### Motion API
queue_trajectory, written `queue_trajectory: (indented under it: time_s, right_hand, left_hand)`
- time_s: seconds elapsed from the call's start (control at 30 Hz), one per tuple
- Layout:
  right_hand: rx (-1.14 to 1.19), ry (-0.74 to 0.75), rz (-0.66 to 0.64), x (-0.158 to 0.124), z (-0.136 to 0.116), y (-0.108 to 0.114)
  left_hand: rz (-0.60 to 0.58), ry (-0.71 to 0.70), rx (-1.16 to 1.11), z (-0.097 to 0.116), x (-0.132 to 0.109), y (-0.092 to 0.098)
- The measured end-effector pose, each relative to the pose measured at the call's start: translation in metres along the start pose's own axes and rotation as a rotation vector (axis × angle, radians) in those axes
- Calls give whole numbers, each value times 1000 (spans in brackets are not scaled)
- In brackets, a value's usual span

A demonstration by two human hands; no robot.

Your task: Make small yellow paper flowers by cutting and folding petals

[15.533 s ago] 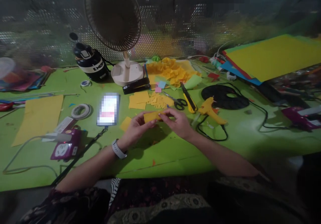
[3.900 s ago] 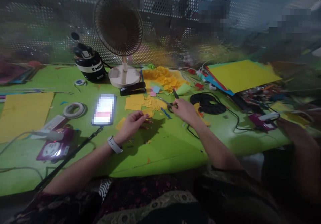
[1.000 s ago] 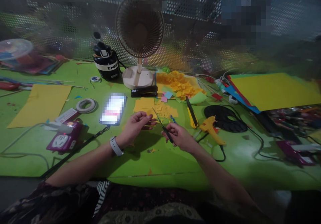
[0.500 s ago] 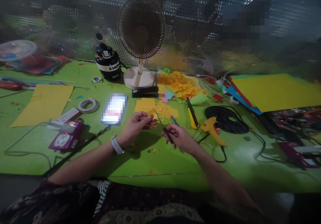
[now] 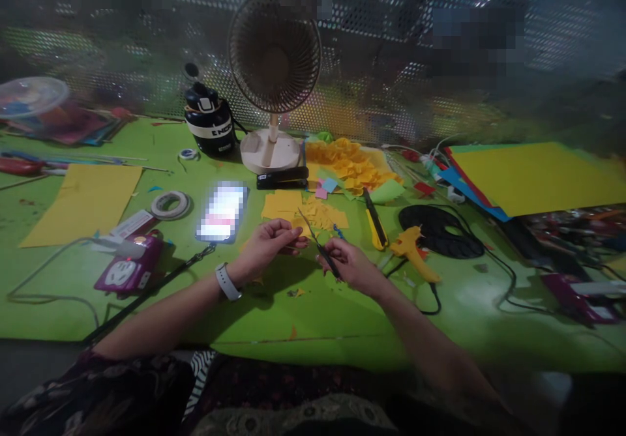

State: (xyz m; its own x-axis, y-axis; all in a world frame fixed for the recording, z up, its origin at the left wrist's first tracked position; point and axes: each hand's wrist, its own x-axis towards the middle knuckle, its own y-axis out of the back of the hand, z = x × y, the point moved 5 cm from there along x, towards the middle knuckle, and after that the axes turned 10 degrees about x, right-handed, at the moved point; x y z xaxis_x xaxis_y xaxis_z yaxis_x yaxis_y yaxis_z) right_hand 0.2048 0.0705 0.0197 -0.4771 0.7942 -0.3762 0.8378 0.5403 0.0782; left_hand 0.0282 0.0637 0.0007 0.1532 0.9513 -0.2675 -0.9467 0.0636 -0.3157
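My left hand [image 5: 274, 244], with a pale watch band at the wrist, is closed in a pinch. A small piece of yellow-orange paper [image 5: 299, 225] shows at its thumb tip, partly hidden by the fingers. Scissors [image 5: 323, 253] are gripped in my right hand [image 5: 353, 266], their blades pointing up and left, close beside the left fingertips. Just beyond both hands lie cut yellow-orange paper pieces [image 5: 323, 213] and a stack of paper squares [image 5: 283, 201].
Right of my hands are a yellow box cutter [image 5: 376, 222], a glue gun [image 5: 415, 253] and a black palette-shaped mat [image 5: 440, 231]. Leftward lie a lit phone [image 5: 222, 211], a tape roll [image 5: 170, 205] and a purple power adapter [image 5: 130, 266]. A fan [image 5: 270, 149] and stapler [image 5: 281, 178] stand behind.
My left thumb and fingers have shifted slightly to the right, and the paper sliver below the thumb no longer shows. My right fingers have moved a little on the scissors' handles.
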Motion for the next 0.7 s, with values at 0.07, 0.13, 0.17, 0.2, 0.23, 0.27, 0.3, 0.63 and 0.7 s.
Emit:
queue_trajectory:
  time_s: [0.07,0.13,0.17,0.2,0.23,0.27,0.3,0.63,0.7]
  right_hand:
    - [-3,-4,2,-1,-1,0]
    - [-5,-4,3,-1,-2,-1]
    - [-5,-2,7,-1,-2,-1]
    - [-5,1,10,-1,-2,-1]
    - [-6,4,14,-1,-3,-1]
    - [-7,8,16,-1,-3,-1]
    - [-8,10,18,-2,-4,-1]
    - [-20,0,-10,-3,-1,0]
    - [-8,-1,-9,-3,-1,1]
  left_hand:
    - [-2,1,1,-1,1,0]
    - [4,4,3,-2,1,2]
    - [10,5,5,-3,1,2]
    - [18,5,8,-3,2,3]
    - [26,4,11,-2,2,4]
    - [36,1,13,-2,2,5]
    - [46,-2,15,-1,2,5]
    - [131,-30,18,4,1,8]
    - [127,-36,37,5,0,8]
